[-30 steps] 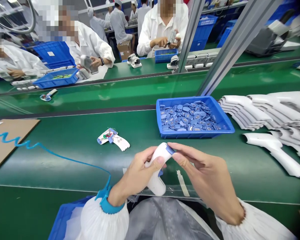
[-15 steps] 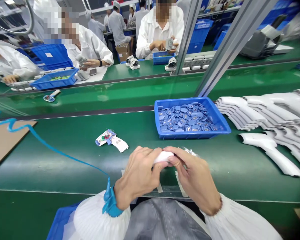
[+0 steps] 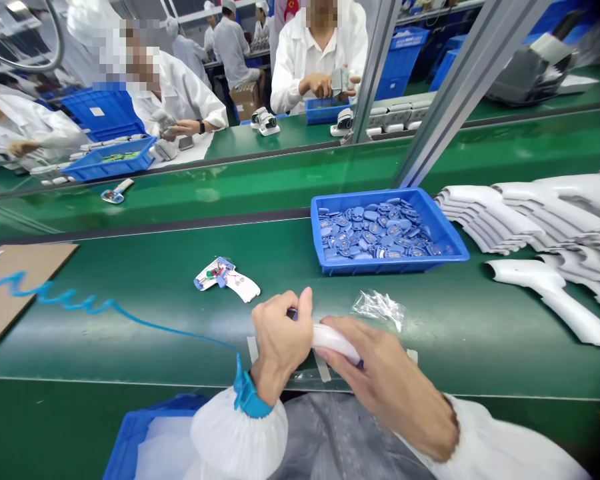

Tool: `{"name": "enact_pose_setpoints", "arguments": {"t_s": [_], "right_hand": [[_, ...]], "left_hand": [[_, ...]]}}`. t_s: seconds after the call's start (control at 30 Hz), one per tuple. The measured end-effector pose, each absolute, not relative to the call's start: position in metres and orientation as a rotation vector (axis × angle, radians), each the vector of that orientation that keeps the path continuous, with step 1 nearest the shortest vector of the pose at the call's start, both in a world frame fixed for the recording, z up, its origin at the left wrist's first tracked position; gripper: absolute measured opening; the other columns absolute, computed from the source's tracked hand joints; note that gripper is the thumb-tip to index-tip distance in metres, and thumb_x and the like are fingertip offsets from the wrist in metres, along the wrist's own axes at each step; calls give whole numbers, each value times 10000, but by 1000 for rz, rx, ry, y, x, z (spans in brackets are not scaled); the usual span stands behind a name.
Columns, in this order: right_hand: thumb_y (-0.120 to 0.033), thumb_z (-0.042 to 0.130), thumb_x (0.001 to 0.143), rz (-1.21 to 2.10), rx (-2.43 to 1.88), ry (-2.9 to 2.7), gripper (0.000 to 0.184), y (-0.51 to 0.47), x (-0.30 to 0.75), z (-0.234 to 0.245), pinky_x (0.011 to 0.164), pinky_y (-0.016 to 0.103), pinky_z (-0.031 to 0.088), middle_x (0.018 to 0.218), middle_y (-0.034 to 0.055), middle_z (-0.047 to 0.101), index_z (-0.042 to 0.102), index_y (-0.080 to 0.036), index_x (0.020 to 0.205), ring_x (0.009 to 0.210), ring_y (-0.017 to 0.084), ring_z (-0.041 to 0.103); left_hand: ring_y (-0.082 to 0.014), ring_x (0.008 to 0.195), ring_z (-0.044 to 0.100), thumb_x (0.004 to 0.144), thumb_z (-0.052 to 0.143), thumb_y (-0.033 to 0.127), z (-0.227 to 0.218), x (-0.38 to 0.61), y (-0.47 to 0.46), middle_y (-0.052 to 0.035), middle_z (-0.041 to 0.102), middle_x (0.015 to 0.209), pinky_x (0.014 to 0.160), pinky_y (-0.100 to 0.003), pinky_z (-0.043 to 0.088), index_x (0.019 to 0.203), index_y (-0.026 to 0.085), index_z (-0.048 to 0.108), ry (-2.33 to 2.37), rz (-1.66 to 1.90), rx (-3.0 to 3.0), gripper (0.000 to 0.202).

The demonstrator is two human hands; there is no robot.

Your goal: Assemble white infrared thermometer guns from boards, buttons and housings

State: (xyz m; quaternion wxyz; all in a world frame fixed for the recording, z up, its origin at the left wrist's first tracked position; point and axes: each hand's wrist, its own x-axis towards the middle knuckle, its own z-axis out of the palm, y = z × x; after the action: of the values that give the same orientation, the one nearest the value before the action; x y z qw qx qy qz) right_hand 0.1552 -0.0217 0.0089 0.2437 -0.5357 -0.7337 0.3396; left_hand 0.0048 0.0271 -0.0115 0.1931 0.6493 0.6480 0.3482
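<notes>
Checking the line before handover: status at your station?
Left hand and right hand on white plastic housing. Clear plastic bag beside right hand. Blue coiled cord runs to left wrist.

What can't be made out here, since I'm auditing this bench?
All in the head view:
White plastic housing: middle covered by left hand and right hand.
Small blue piece: mostly hidden by the left hand.
Blue bin: cut off by the bottom edge.
Markings on blue parts: too small.
</notes>
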Motion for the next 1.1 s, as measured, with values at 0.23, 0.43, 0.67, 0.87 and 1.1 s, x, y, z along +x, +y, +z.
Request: {"name": "enact_pose_setpoints", "arguments": {"t_s": [0.23,0.43,0.67,0.87,1.1], "right_hand": [[-484,494,960,1153,-1528,-1636,333,-31,155,2,523,253,414,776,22,665,639,-213,1086,604,137,566],[-660,399,918,1959,-1568,-1128,521,-10,150,4,365,225,213,530,-38,500,572,-192,769,365,72,283],[-368,322,1030,830,-1831,-2240,354,-18,117,-11,532,286,255,717,70,698,613,-174,1087,585,211,653],[-466,385,1009,799,-1613,-2119,369,-11,148,-11,515,276,371,643,16,697,667,-235,1066,528,184,642],[-682,524,847,835,-1733,-1690,566,-8,190,-15,479,303,524,811,20,771,605,-273,1230,528,201,665]], "left_hand": [[-149,638,522,896,609,365,3,-11,24,-2,584,653,644,-285,375,633,192,544,1607,1000,1977,322],[-144,609,543,979,504,410,-16,-11,29,-3,570,615,626,-271,432,607,194,521,1562,1484,1404,430],[-108,449,362,947,502,311,-31,6,69,33,385,435,506,-279,289,453,204,385,1835,1328,1641,520],[-124,539,465,825,638,355,-11,-21,57,8,538,546,578,-268,334,518,197,505,1592,1073,1969,370],[-164,532,512,840,636,442,45,-114,119,-25,530,475,567,-287,341,486,181,545,2007,711,1734,449]]}}
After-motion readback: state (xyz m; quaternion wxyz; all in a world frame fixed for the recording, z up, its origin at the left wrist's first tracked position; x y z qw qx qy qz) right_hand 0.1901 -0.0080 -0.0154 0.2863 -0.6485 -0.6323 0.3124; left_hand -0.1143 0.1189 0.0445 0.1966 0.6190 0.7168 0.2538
